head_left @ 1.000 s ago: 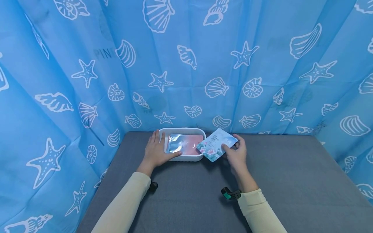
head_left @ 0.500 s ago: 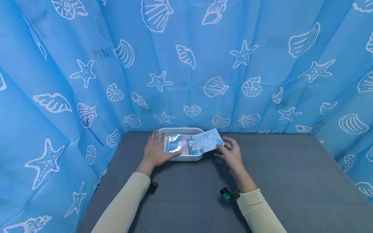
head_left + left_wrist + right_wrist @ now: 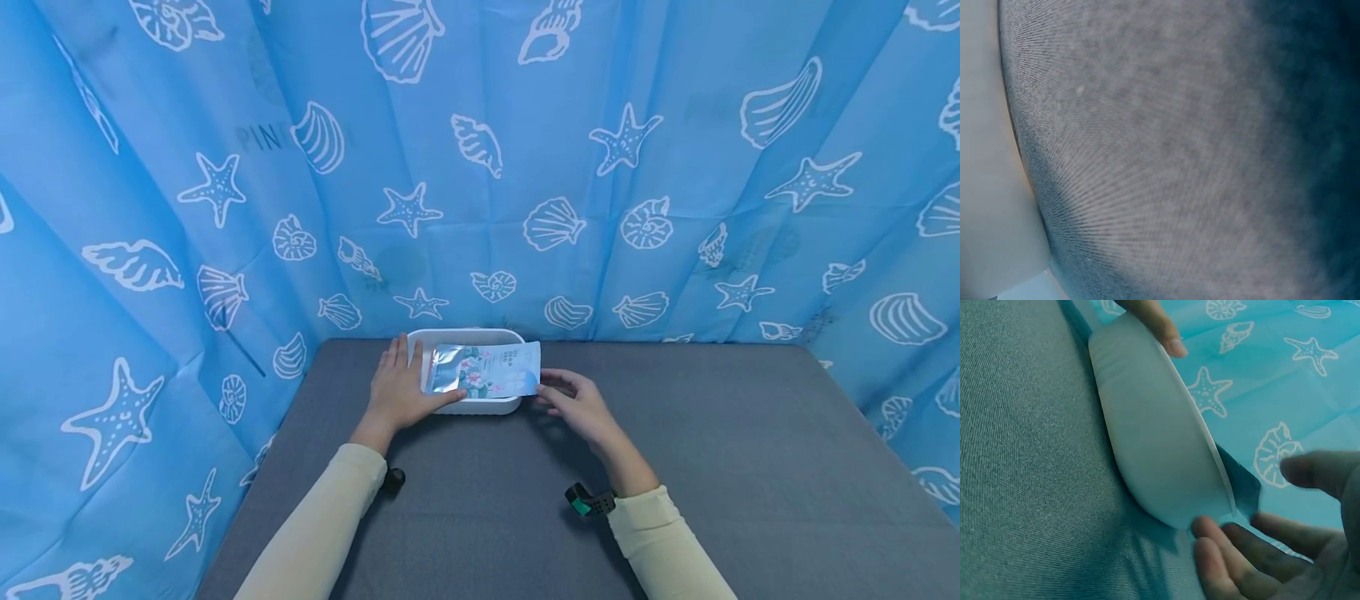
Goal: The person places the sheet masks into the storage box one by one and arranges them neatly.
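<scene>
A white oblong tub (image 3: 468, 407) with rounded corners stands at the far side of the table in the head view. My left hand (image 3: 397, 387) spreads over its left end, fingers straight and thumb along the front rim. Across the tub lies a pale blue flat sachet (image 3: 502, 371) with printed flowers, its right end jutting over the rim. Beneath it shows the silver end of another sachet (image 3: 447, 367). My right hand (image 3: 581, 408) touches the blue sachet's right edge. In the right wrist view, the thumb (image 3: 1300, 472) stands apart from the fingertips near the sachet's dark corner (image 3: 1244, 484).
Grey cloth covers the table (image 3: 750, 458). A blue curtain (image 3: 480, 250) printed with shells and starfish hangs right behind the tub and along both sides. The left wrist view shows mostly blurred cloth (image 3: 1160, 156) beside the pale tub wall (image 3: 991, 156).
The blue sachet has moved left from beside the tub to lie over the pink sachet inside it. My right hand has followed leftward and loosened its pinch. My left hand stays put.
</scene>
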Demonstrator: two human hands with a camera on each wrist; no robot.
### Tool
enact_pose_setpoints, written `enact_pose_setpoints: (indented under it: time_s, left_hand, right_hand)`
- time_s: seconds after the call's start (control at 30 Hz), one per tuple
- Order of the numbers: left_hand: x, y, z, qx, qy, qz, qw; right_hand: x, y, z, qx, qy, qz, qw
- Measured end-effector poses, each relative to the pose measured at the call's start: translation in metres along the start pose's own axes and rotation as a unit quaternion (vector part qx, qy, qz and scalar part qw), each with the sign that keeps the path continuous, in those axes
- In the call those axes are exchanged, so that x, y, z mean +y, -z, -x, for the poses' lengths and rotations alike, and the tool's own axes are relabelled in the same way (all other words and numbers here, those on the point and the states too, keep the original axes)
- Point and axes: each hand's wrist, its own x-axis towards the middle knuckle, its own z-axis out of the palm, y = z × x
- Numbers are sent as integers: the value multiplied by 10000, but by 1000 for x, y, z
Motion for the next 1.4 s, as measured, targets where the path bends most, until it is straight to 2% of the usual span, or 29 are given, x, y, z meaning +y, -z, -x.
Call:
enact_pose_setpoints:
  time_s: [0.17, 0.37, 0.7, 1.03, 1.4]
  left_hand:
    - [0, 0, 0, -3, 9, -37, 10000]
    - [1, 0, 1, -18, 19, -58, 10000]
    - [2, 3, 2, -57, 0, -70, 10000]
    - [2, 3, 2, -82, 46, -13, 10000]
    - [3, 4, 3, -19, 24, -55, 10000]
  right_hand:
    - [1, -1, 2, -597, 219, 300, 9975]
    - [0, -3, 3, -878, 288, 469, 9946]
    - [-2, -3, 5, -1047, 449, 939, 9890]
    - [-3, 4, 8, -1158, 629, 1008, 9861]
    - [-1, 0, 9, -1420, 720, 1068, 9815]
